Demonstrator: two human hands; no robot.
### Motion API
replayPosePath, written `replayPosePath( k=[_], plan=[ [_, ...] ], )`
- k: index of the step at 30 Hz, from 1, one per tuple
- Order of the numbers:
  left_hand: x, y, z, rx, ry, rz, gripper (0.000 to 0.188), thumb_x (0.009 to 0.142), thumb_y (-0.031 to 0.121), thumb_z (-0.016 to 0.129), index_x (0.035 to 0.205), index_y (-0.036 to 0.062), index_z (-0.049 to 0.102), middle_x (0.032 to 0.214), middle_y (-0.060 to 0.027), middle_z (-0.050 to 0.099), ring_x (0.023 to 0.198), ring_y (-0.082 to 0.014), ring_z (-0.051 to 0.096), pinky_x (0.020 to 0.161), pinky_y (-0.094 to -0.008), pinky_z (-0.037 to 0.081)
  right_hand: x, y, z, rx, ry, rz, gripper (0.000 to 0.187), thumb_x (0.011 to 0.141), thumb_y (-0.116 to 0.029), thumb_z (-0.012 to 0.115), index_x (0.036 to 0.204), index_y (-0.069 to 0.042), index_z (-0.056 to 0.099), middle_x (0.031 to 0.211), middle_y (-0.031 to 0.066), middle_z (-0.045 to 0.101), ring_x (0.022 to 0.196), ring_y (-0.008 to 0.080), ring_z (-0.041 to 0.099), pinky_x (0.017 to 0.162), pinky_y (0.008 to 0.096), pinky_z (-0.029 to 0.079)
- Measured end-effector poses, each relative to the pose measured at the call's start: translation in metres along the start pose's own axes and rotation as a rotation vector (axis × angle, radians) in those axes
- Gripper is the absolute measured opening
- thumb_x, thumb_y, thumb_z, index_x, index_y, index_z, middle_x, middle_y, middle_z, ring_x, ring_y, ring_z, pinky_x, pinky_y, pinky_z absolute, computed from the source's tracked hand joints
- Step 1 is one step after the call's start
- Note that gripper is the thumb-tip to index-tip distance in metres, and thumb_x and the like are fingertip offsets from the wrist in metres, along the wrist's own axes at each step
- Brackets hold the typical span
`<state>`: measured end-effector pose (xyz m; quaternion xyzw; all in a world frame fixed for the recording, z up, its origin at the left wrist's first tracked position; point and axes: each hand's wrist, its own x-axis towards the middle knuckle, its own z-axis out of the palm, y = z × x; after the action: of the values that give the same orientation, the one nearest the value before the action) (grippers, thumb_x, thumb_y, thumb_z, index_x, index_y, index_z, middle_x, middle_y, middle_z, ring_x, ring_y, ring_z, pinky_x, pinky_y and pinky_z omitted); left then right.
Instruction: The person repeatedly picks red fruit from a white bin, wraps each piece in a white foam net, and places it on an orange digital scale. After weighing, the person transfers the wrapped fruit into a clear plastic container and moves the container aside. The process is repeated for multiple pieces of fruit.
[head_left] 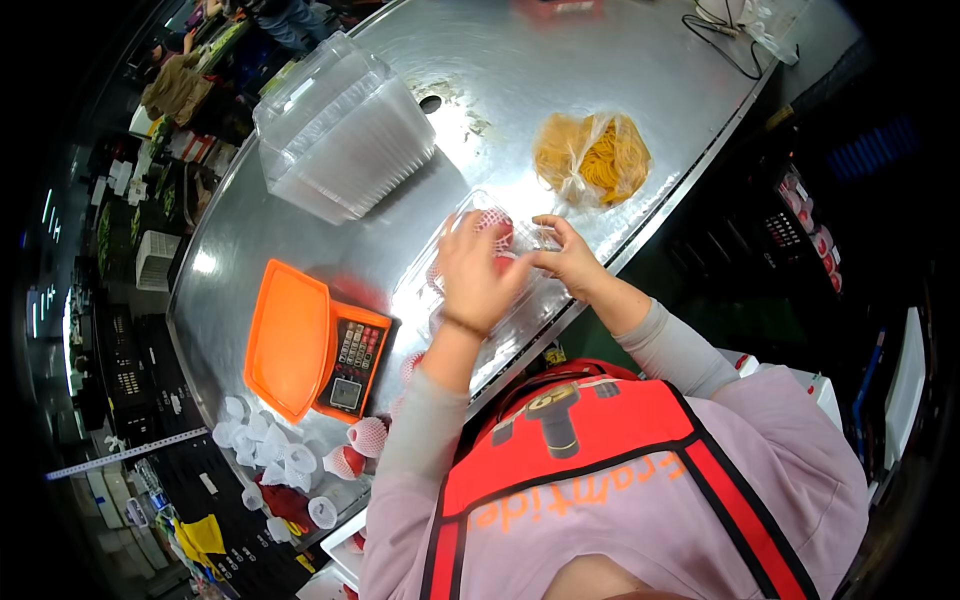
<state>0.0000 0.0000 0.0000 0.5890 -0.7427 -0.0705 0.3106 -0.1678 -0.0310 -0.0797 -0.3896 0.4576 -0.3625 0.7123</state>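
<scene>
A clear plastic box [410, 297] holding red round fruits in foam nets lies near the table's edge in front of me. My left hand [476, 268] is spread over the fruits, fingers stretched forward and thumb pointing right; its fingertips touch a netted red fruit [497, 228]. At the box's right side is my right hand [572, 262], with thumb and forefinger apart near the clear plastic. Another patch of red fruit shows between the two hands. Whether either hand grips the plastic is hard to make out.
A tall stack of clear plastic boxes [340, 135] stands at the far left. An orange weighing scale [287, 340] is left of me, with white foam nets [270, 445] and netted fruits [367, 437] nearer. A bag of yellow rubber bands [592, 160] lies beyond my right hand on the metal table [600, 60].
</scene>
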Motion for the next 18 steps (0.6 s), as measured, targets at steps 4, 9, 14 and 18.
replayPosePath(
  k=[4, 9, 14, 18],
  plan=[
    [0.067, 0.037, 0.015, 0.296, -0.501, 0.021, 0.017, 0.074, 0.021, 0.062, 0.087, 0.0103, 0.062, 0.099, -0.0083, 0.063, 0.107, -0.0275, 0.056, 0.1, -0.0562, 0.029, -0.014, -0.009, 0.02, -0.199, 0.102, -0.262, 0.075, 0.068, -0.015, 0.074, 0.134, -0.009, 0.041, 0.126, 0.0201, 0.047, 0.109, 0.024, 0.051, 0.092, 0.0337, 0.042],
    [0.133, -0.109, 0.007, -0.339, -0.104, -0.313, 0.016, 0.075, 0.003, 0.053, 0.079, 0.0102, 0.066, 0.077, -0.0118, 0.066, 0.072, -0.0244, 0.064, 0.067, -0.036, 0.05, -0.04, -0.03, 0.033, -0.48, 0.137, -0.384, 0.059, 0.068, -0.018, 0.072, 0.123, -0.005, 0.054, 0.119, 0.0146, 0.053, 0.108, 0.0257, 0.053, 0.093, 0.0334, 0.042],
    [0.052, -0.233, -0.005, -0.232, -0.548, -0.527, 0.017, 0.073, -0.007, 0.05, 0.07, 0.0048, 0.061, 0.079, -0.0068, 0.067, 0.071, -0.0158, 0.06, 0.063, -0.0279, 0.048, -0.033, -0.028, 0.031, -0.324, 0.093, -0.52, 0.046, 0.069, -0.011, 0.073, 0.112, -0.004, 0.061, 0.116, 0.0076, 0.054, 0.104, 0.0182, 0.053, 0.09, 0.0281, 0.042],
    [-0.044, -0.18, 0.004, -0.498, -0.738, -0.406, 0.022, 0.08, 0.0, 0.053, 0.096, 0.0046, 0.066, 0.095, -0.0087, 0.068, 0.085, -0.0172, 0.061, 0.079, -0.03, 0.049, -0.023, -0.029, 0.016, 0.042, 0.119, -0.34, 0.042, 0.074, -0.004, 0.071, 0.113, -0.002, 0.056, 0.092, 0.0014, 0.061, 0.079, 0.0084, 0.056, 0.074, 0.0227, 0.047]
  ],
)
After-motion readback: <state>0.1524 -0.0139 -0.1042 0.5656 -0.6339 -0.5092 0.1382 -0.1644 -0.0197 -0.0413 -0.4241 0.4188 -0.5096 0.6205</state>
